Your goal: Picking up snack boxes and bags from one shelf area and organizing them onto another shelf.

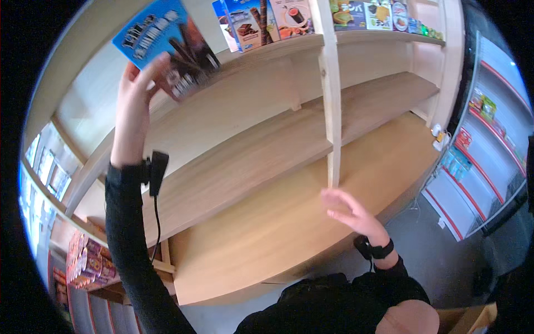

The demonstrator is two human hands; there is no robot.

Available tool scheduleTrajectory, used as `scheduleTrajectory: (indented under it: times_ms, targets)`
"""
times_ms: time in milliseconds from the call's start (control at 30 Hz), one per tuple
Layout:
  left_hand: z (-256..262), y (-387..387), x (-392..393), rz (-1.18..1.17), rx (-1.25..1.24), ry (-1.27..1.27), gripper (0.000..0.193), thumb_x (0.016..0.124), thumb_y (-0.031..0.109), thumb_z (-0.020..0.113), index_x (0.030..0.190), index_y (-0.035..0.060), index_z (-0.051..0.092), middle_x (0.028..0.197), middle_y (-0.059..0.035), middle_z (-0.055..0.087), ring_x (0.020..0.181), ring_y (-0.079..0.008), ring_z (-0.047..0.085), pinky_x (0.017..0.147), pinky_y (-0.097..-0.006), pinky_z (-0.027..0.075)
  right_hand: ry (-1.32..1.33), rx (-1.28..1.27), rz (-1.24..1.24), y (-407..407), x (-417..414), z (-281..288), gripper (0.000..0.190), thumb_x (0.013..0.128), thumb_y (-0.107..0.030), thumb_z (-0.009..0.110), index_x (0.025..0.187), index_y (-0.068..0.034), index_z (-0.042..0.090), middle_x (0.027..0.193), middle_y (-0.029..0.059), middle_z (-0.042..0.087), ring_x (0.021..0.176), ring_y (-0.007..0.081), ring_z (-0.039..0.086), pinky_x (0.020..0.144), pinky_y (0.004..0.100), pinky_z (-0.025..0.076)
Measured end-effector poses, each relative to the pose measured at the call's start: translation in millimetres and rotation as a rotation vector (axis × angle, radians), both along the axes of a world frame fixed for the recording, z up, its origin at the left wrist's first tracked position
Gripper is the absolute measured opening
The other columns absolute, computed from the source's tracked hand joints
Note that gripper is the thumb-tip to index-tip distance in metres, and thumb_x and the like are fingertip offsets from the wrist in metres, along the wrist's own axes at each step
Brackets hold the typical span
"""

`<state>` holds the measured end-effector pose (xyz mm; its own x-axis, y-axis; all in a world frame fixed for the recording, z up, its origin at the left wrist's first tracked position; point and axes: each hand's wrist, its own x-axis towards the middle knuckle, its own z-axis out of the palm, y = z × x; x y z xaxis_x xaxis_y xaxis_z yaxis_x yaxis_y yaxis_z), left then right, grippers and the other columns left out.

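My left hand (144, 83) is raised at the upper left and grips the lower edge of a blue and dark brown snack box (167, 48), which is tilted and somewhat blurred. The box is at the front of the top wooden shelf (288, 46); whether it rests there I cannot tell. To its right on that shelf stand a box with chocolate wafer rolls (254, 25) and a pale pink box (294, 18). My right hand (350, 208) holds nothing. Its fingers are apart, in front of the wide bottom board (258, 246) near the foot of a wooden post (331, 104).
More packages (379, 16) stand beyond the post on the top shelf. Below runs a middle shelf (250, 154). A white rack with red strips (475, 183) holds goods at right. Stacked purple packages (89, 263) sit at lower left. A black cable (157, 225) hangs from my left wrist device.
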<state>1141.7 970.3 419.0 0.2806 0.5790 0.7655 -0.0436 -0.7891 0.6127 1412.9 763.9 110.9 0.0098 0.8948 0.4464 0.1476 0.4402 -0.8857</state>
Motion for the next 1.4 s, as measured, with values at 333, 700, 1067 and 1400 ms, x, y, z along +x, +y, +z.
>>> scheduleTrajectory:
  times_ms: [333, 700, 1067, 1400]
  targets:
    - [-110.2, -127.7, 53.4, -0.292, -0.125, 0.652, 0.063, 0.063, 0.022, 0.083, 0.113, 0.0028, 0.049, 0.108, -0.0095, 0.055, 0.105, -0.0194, 0.055, 0.092, -0.0369, 0.046, 0.544, 0.278, 0.410, 45.0, -55.3, 51.9, 0.081, 0.067, 0.002, 0.076, 0.135, -0.005, 0.033, 0.128, 0.0078, 0.047, 0.117, 0.0196, 0.047, 0.096, 0.0372, 0.041]
    - [82.9, 50.4, 101.8, 0.145, 0.206, 0.173, 0.087, 0.080, 0.055, 0.061, 0.140, 0.0033, 0.025, 0.142, -0.0194, 0.027, 0.133, -0.0291, 0.025, 0.105, -0.0496, 0.024, 0.780, 0.289, 0.045, 2.8, 17.4, -40.5, 0.077, 0.058, 0.008, 0.078, 0.125, -0.004, 0.043, 0.115, 0.0073, 0.056, 0.105, 0.0201, 0.056, 0.089, 0.0369, 0.048]
    - [98.3, 117.7, 142.5, -0.223, -0.153, 0.236, 0.081, 0.085, 0.060, 0.049, 0.147, 0.0195, 0.016, 0.142, -0.0131, 0.028, 0.130, -0.0239, 0.029, 0.104, -0.0532, 0.023, 0.849, 0.351, -0.388, -38.3, 74.5, -59.3, 0.065, 0.060, 0.004, 0.076, 0.118, -0.004, 0.047, 0.109, 0.0067, 0.057, 0.099, 0.0203, 0.058, 0.086, 0.0352, 0.050]
    - [97.6, 120.6, 131.7, -0.013, -0.233, 0.572, 0.074, 0.069, 0.047, 0.076, 0.126, 0.0141, 0.042, 0.118, -0.0051, 0.052, 0.112, -0.0184, 0.047, 0.095, -0.0399, 0.035, 0.713, 0.248, -0.123, -22.8, 57.4, -57.9, 0.072, 0.057, 0.008, 0.078, 0.121, -0.003, 0.046, 0.112, 0.0074, 0.057, 0.103, 0.0199, 0.057, 0.089, 0.0366, 0.049]
